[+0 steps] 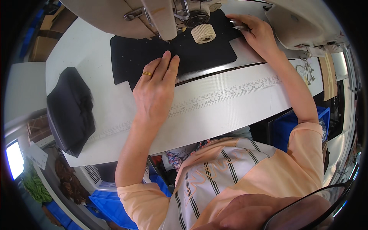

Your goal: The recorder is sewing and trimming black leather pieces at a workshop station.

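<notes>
A black fabric piece (145,53) with angular cut edges lies under the head of a sewing machine (111,13). My left hand (155,82), a gold ring on one finger, rests flat on the fabric's near part, fingers stretched toward the needle area (168,41). At the fabric's far right edge, my right hand (260,36) is closed around small metal thread snips (240,27). Their blades point left, and the grip is partly hidden by the fingers. A white ridged dial (203,33) on the machine stands between my two hands, covering some of the fabric.
A folded black fabric bundle (73,111) lies at the left of the white table (214,119), which has a printed ruler along its near side. The machine's pillar (303,23) rises at the right. Blue bins (115,205) and a white basket (101,178) stand below the table.
</notes>
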{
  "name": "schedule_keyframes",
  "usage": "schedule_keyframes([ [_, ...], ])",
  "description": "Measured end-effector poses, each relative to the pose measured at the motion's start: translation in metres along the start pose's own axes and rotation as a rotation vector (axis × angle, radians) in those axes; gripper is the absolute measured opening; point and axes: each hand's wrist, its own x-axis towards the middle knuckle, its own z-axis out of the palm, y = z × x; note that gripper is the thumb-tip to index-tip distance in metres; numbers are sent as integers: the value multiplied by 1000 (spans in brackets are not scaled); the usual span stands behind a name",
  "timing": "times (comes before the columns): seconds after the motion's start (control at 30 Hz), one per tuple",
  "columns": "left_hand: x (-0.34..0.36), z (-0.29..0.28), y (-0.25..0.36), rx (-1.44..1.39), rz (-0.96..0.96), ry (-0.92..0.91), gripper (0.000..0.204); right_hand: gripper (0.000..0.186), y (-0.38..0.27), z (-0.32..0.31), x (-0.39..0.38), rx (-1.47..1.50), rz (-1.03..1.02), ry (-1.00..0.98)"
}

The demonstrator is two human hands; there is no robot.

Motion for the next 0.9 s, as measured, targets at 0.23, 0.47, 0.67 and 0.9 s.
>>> schedule_keyframes([
  [0.23, 1, 0, 0, 23, 39, 23, 38, 34, 4, -1, 3, 39, 16, 2],
  [0.47, 2, 1, -1, 27, 62, 34, 35, 31, 5, -1, 4, 50, 15, 5],
  [0.67, 4, 2, -2, 15, 52, 32, 35, 30, 6, -2, 5, 55, 27, 0],
  [0.9, 3, 5, -3, -10, -8, 8, 44, 29, 8, -1, 7, 59, 31, 3],
])
